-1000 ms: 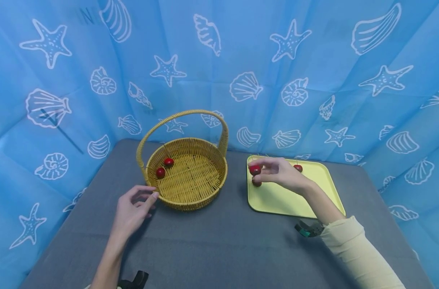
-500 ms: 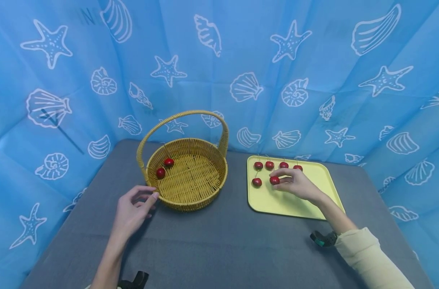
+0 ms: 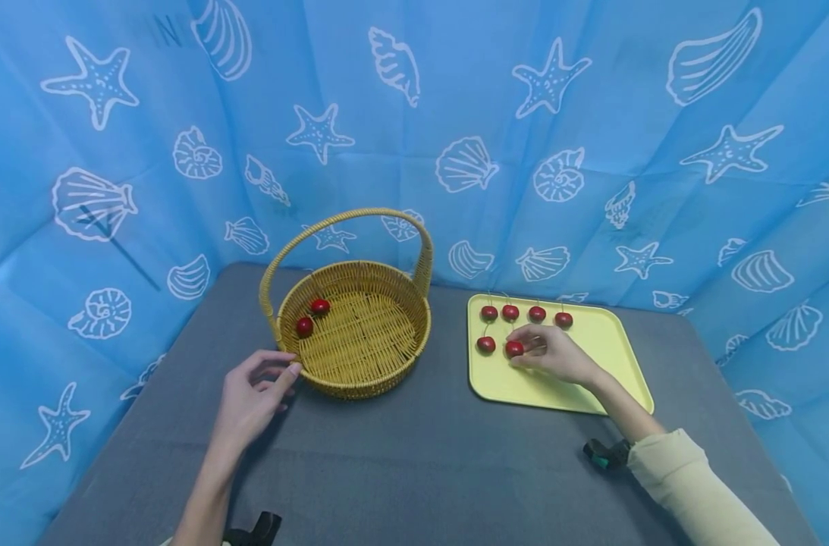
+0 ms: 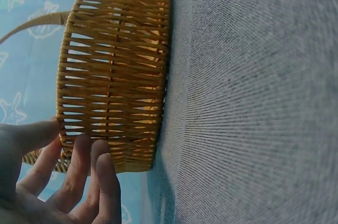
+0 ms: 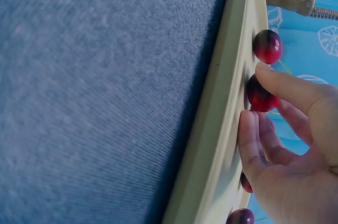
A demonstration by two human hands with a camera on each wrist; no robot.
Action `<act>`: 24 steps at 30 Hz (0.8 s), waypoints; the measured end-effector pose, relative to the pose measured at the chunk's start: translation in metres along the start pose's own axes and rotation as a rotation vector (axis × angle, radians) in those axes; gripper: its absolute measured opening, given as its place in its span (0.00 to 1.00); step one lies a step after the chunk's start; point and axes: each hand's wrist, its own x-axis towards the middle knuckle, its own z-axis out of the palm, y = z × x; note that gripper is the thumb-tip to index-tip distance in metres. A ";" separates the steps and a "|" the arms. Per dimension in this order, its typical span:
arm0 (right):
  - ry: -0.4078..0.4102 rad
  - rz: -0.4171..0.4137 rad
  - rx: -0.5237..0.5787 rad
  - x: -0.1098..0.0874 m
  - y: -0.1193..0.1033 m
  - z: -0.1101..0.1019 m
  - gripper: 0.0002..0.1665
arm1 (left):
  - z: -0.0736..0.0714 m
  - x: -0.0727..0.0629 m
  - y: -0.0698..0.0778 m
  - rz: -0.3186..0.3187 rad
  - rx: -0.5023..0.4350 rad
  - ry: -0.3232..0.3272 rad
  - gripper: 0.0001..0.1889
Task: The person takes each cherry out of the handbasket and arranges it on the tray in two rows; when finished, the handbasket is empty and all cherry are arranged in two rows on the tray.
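In the head view my left hand (image 3: 253,394) pinches the near-left rim of a yellow wicker basket (image 3: 359,389) with an arched handle. The left wrist view shows the thumb on top of the rim and fingertips against the basket's woven side (image 4: 113,76). Two red cherries (image 3: 305,327) lie inside at the left. On the right, my right hand (image 3: 557,355) holds a dark red cherry (image 3: 514,348) between thumb and fingers, low over the pale yellow tray (image 3: 544,390). Another cherry (image 5: 268,46) sits just beyond the thumb in the right wrist view.
Several cherries (image 3: 510,312) with thin stems stand in a row along the tray's back edge. A grey cloth (image 3: 400,455) covers the table. Behind it hangs a blue curtain (image 3: 414,182) printed with shells and starfish.
My right hand has carried its cherry from the tray's left end rightward and then down to the tray, beside the front-left cherry. My left hand stays on the basket rim.
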 end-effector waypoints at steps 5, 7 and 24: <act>-0.014 0.018 -0.006 -0.001 0.001 -0.002 0.24 | 0.000 0.000 0.000 0.003 -0.004 -0.003 0.21; -0.027 0.029 -0.001 -0.001 0.001 -0.004 0.26 | 0.000 0.001 0.000 0.003 -0.004 -0.004 0.21; -0.046 0.048 0.005 -0.006 -0.021 -0.024 0.28 | -0.001 0.001 -0.001 0.018 -0.008 -0.002 0.21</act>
